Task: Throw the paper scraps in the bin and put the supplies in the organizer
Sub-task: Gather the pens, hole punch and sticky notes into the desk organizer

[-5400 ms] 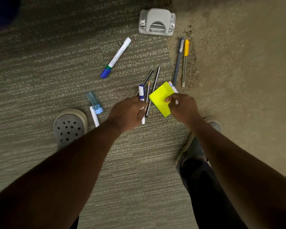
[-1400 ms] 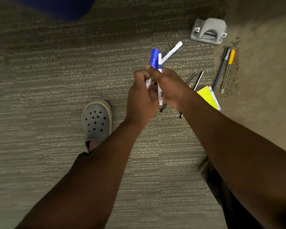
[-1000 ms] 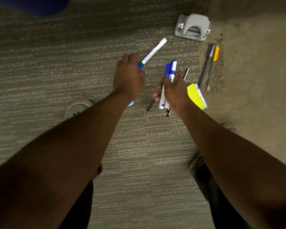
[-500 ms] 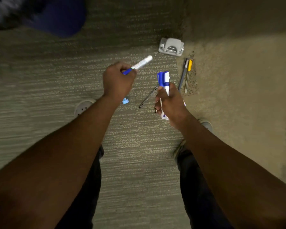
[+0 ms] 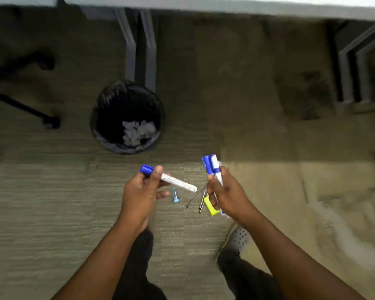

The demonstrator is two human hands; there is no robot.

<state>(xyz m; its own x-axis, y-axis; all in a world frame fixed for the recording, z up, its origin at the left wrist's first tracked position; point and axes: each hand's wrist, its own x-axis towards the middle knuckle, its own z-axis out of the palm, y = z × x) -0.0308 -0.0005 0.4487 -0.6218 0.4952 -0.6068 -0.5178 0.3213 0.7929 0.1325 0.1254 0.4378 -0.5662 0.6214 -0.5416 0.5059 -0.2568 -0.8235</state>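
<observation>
My left hand (image 5: 140,192) grips a white marker with a blue cap (image 5: 169,179), held level above the carpet. My right hand (image 5: 227,194) grips a bundle of blue-capped markers (image 5: 212,167), upright. On the floor between and below my hands lie a yellow sticky-note pad (image 5: 210,205), thin dark pens (image 5: 195,197) and a small light-blue cap (image 5: 175,195). A black-lined bin (image 5: 126,115) with crumpled paper scraps (image 5: 139,132) inside stands on the carpet ahead of my left hand. No organizer is in view.
A grey desk edge (image 5: 225,7) runs along the top, with metal legs (image 5: 139,46) behind the bin and more legs (image 5: 353,68) at right. An office chair base (image 5: 20,83) with castors is at left. My grey shoe (image 5: 237,238) is beside the pad.
I have risen and the view has tilted forward, so the bin and desk now show. My left hand lifted the marker off the carpet. The hole punch and pens at right left the view.
</observation>
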